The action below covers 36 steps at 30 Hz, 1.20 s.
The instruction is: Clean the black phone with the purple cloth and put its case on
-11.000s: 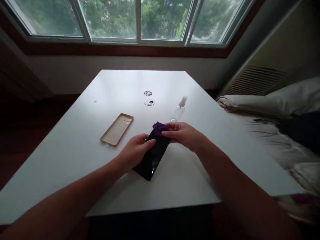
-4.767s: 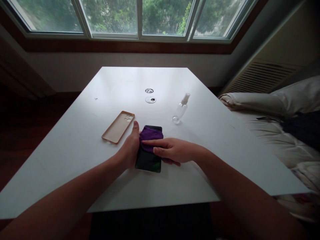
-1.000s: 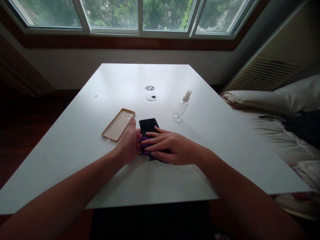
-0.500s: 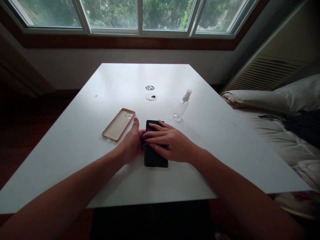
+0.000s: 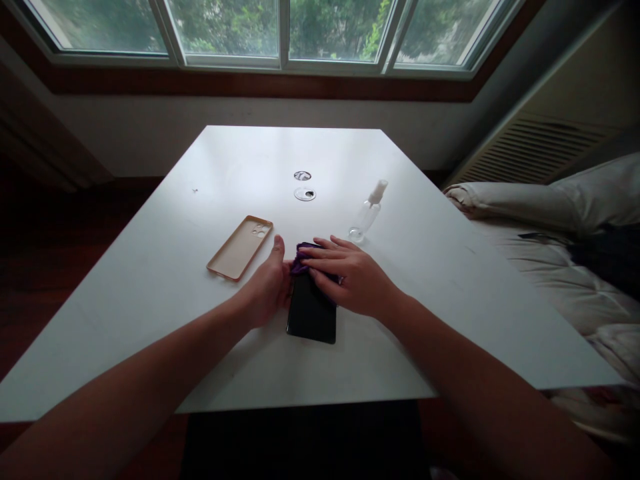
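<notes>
A window [image 5: 283, 37] faces greenery [image 5: 333, 30], with a slatted vent [image 5: 537, 148] and pale bedding [image 5: 540, 267] at right

The right hand [image 5: 354, 275] hides much of the cloth [image 5: 300, 259]; together they cover the far end of the phone [image 5: 313, 317]. Fingers of the left hand [image 5: 270, 283] are partly concealed beside the phone; their hold is indeterminate. The speck [image 5: 195, 191] is too small to identify. The top edge crops the window [image 5: 230, 27]; the right edge, the bedding [image 5: 540, 273].
</notes>
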Each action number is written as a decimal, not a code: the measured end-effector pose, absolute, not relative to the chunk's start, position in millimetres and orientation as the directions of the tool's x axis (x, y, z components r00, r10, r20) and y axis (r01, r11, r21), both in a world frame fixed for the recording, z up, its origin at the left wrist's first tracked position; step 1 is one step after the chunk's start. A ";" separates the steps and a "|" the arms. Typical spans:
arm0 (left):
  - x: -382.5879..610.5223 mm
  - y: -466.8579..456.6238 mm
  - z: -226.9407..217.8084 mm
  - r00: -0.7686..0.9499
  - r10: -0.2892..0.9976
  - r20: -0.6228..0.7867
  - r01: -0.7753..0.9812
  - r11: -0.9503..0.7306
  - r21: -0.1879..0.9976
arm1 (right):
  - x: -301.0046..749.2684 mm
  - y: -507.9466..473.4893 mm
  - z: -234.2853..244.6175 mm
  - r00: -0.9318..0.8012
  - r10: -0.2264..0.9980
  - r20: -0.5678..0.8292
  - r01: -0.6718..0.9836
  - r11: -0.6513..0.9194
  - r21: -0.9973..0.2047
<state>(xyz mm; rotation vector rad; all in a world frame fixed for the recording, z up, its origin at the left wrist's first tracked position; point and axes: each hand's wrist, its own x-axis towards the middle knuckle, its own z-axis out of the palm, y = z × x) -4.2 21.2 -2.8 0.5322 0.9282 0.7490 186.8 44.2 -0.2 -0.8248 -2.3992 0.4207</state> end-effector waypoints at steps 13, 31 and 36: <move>-4.8 21.9 -8.0 0.344 0.787 -0.512 -0.388 0.616 0.686 | 187.5 46.6 -2.5 -0.696 0.646 0.314 0.479 0.743 -0.467; -7.8 23.1 -1.0 0.215 0.808 -0.548 -0.457 0.579 0.675 | 190.4 39.0 7.7 -0.817 0.343 0.463 -0.014 0.791 -0.611; -6.3 21.1 7.7 0.198 0.815 -0.545 -0.434 0.571 0.697 | 192.5 39.8 13.0 -0.821 0.346 0.455 -0.060 0.739 -0.671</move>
